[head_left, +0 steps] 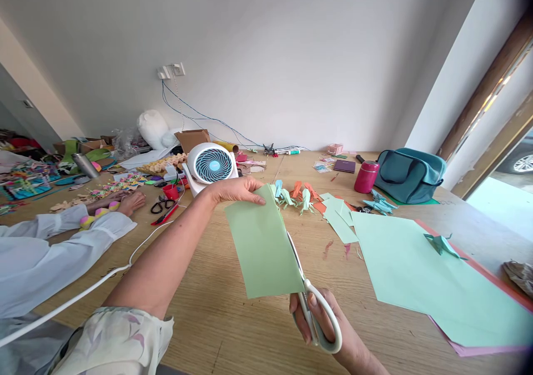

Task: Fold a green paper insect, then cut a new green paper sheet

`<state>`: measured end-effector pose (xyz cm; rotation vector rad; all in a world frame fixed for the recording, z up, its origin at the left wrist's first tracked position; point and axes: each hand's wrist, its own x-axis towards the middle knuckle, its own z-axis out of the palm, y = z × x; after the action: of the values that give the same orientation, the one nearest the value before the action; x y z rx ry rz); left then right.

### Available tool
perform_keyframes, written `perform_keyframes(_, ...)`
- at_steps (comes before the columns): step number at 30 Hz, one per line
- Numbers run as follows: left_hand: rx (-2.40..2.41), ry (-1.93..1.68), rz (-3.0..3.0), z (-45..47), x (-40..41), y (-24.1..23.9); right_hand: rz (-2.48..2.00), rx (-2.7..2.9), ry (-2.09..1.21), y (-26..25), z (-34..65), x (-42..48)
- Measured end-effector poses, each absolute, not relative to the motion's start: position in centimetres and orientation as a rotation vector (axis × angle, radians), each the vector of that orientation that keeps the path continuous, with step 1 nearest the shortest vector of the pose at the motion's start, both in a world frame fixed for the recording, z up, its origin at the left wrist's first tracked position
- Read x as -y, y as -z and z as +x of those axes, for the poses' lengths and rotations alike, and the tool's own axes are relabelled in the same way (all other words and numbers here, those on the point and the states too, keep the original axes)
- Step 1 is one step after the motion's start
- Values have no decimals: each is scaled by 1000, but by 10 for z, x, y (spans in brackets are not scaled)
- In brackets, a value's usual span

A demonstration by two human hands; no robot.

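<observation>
My left hand (245, 191) pinches the top edge of a light green sheet of paper (265, 247), thumb in front and fingers behind. The sheet hangs tilted above the wooden table. My right hand (322, 314) is wrapped round the handles of white-handled scissors (331, 322), whose blades lie along the sheet's right edge. How far the blades are parted is hard to make out. Beyond the sheet lie small folded paper figures (306, 199) in green, orange and blue. Cut green paper pieces (339, 222) rest to their right.
Large pale green sheets (400, 264) cover the right side, with a folded paper figure (443, 246) on top. A pink jar (367, 176) and teal bag (410, 175) stand behind. A white fan (211, 165) is at back left; a co-worker's hands (131, 203) are left, near black scissors (162, 204).
</observation>
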<state>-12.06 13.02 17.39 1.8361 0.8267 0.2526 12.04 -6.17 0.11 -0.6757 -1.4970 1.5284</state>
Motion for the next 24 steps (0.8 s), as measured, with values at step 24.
perform_keyframes(24, -822, -231, 1868, -129, -135, -167, -695, 1491, -1539, -8, 117, 62)
